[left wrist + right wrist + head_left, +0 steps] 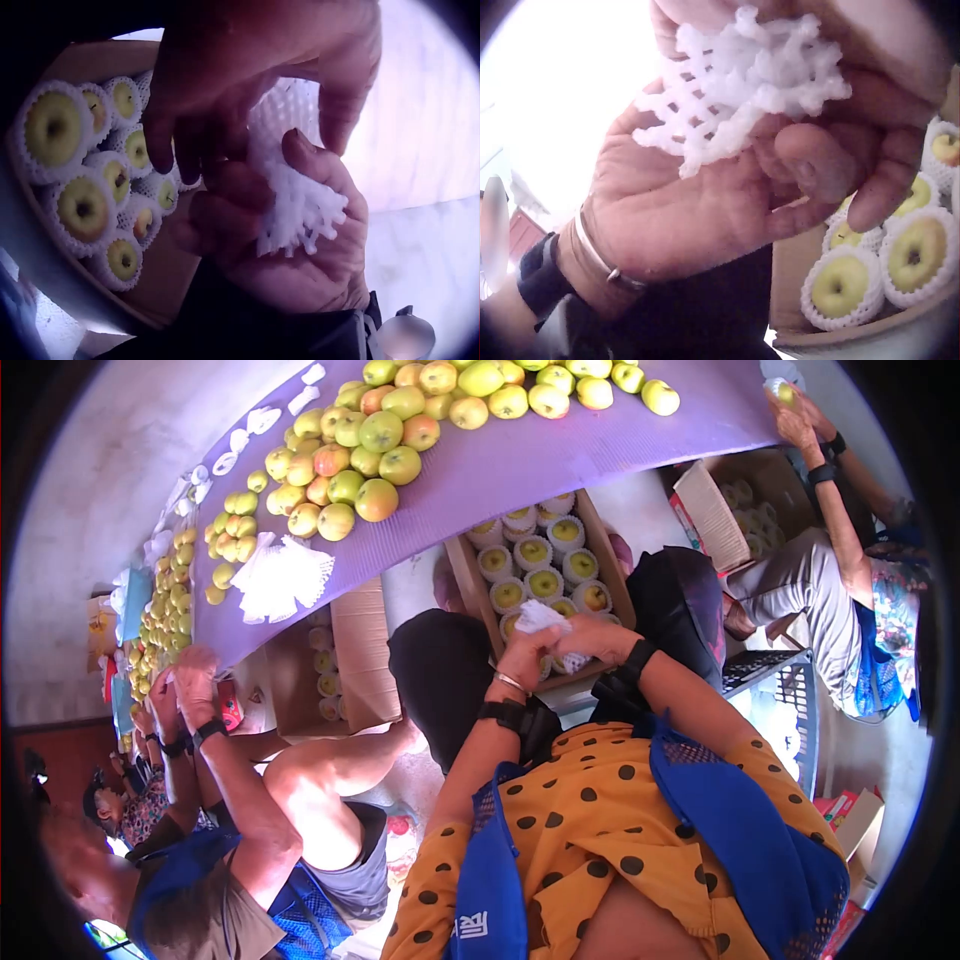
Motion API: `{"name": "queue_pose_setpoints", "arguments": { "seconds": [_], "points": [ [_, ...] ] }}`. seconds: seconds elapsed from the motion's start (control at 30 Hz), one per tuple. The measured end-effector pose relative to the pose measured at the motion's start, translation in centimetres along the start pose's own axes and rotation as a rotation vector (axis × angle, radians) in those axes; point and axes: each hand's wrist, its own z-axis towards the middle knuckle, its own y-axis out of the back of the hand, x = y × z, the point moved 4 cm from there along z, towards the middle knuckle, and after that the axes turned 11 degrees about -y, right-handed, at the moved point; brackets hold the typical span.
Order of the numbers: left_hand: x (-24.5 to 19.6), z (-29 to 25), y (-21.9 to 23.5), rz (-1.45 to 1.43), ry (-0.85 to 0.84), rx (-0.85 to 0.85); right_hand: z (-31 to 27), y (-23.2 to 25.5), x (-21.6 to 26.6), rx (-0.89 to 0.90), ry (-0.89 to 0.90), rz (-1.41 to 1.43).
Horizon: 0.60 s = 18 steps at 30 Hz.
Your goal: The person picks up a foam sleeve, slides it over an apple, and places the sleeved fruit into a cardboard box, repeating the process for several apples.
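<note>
A white foam net sleeve [540,617] is between my two hands, over the front end of an open cardboard box [618,565]. My left hand [528,658] has its fingers curled round the sleeve. In the left wrist view my right hand [315,262] grips the same foam net [289,187], thumb pressed on it. Frayed net ends [810,67] stick out between the hands in the right wrist view. Whether an apple is inside the sleeve, I cannot tell. Beside the hands, rows of netted apples [540,582] fill the box, stem or blossom ends up.
A purple-covered table [600,450] holds a heap of loose apples [380,432] and a pile of foam nets [283,575]. More boxes [365,650] stand either side. People work at left and right, one hand [795,425] holding an apple. A dark crate [790,675] is at right.
</note>
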Motion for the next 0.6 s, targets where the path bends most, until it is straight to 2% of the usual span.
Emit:
{"name": "queue_pose_setpoints", "arguments": {
  "seconds": [0.03, 0.17, 0.23, 0.37, 0.43, 0.47, 0.53, 0.57, 0.6],
  "points": [
    [0.1, 0.1, -0.1, -0.08, -0.052, -0.025, -1.9, -0.9, 1.9, 0.065, 0.091, 0.076],
    [0.3, 0.7, -0.1, -0.308, -0.102, -0.059, -0.2, -0.9, -0.4, 0.106, -0.014, -0.064],
    [-0.1, 0.7, -0.4, -0.36, -0.189, -0.066, 0.7, -1.2, -0.9, 0.235, 0.098, -0.025],
    [-0.4, 1.0, -0.3, -0.247, -0.26, -0.1, -1.7, -1.2, 1.1, 0.13, 0.087, 0.084],
    [-0.5, 1.1, -0.7, -0.225, -0.275, -0.077, -0.2, -0.7, 0.3, -0.102, 0.233, -0.057],
    [-0.6, 1.1, -1.0, -0.204, -0.293, -0.058, 0.3, -0.8, -0.1, -0.107, 0.233, -0.053],
    [-0.9, 0.7, -1.4, -0.202, -0.291, -0.097, 1.0, -0.9, -1.3, -0.086, 0.051, 0.101],
    [-1.3, 0.7, -1.5, -0.195, -0.298, -0.132, 1.1, -1.1, -1.5, -0.095, 0.062, 0.095],
    [-1.6, 0.9, -1.6, -0.192, -0.32, -0.108, 1.0, -1.4, -1.3, -0.134, 0.128, -0.055]
  ]
}}
